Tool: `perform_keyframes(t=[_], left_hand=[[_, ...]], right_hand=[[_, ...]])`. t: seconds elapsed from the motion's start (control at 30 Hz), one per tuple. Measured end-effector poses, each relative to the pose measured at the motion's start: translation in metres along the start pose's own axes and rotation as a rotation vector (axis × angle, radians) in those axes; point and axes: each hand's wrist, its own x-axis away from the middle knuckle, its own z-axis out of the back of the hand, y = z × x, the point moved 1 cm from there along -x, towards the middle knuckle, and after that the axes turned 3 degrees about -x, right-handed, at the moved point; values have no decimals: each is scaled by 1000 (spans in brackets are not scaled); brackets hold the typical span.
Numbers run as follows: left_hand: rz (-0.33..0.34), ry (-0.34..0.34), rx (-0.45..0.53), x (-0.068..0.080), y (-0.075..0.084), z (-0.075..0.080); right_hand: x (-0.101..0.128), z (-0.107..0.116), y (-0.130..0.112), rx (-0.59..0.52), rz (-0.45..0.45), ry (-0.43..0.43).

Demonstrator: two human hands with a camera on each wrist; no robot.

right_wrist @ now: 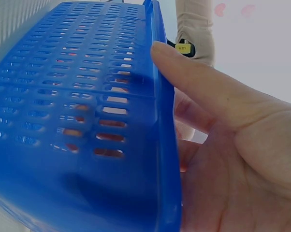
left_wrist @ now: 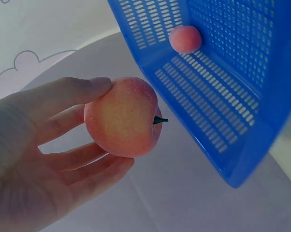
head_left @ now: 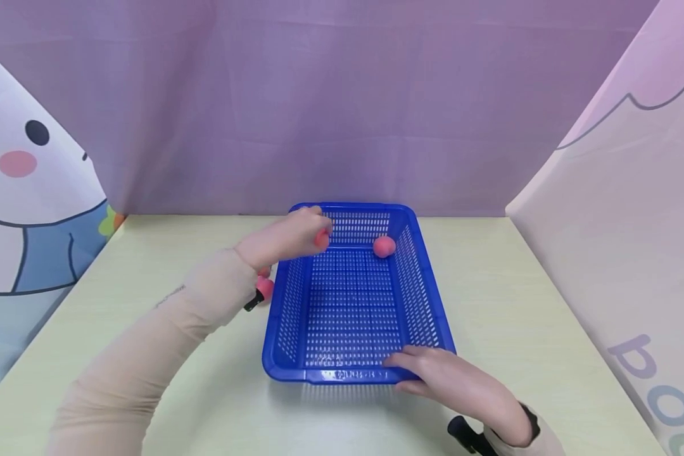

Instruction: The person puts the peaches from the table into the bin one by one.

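A blue slatted plastic basket [head_left: 353, 304] stands in the middle of the table, its long side running away from me. Over its far left corner my left hand [head_left: 296, 235] holds a pinkish-orange peach [left_wrist: 123, 118] with a short dark green stem, thumb on one side and fingers on the other. A second peach [head_left: 384, 246] lies inside the basket, by the far right corner. At the near right corner my right hand [head_left: 453, 379] grips the basket's rim, its thumb [right_wrist: 184, 67] on the outer side and the other fingers mostly hidden behind the rim in the right wrist view.
Pink-red round fruit [head_left: 265, 288] lies on the table just left of the basket, partly hidden by the left forearm and a black wrist-camera piece. A purple cloth [head_left: 342, 114] hangs behind the table, with printed panels on both sides.
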Motion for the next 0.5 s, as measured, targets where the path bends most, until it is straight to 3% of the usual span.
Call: perform_keyframes(t=[0.5], left_hand=[[-12, -65, 26, -28, 25, -7]], right_hand=[[0, 0, 1, 0, 7, 11]])
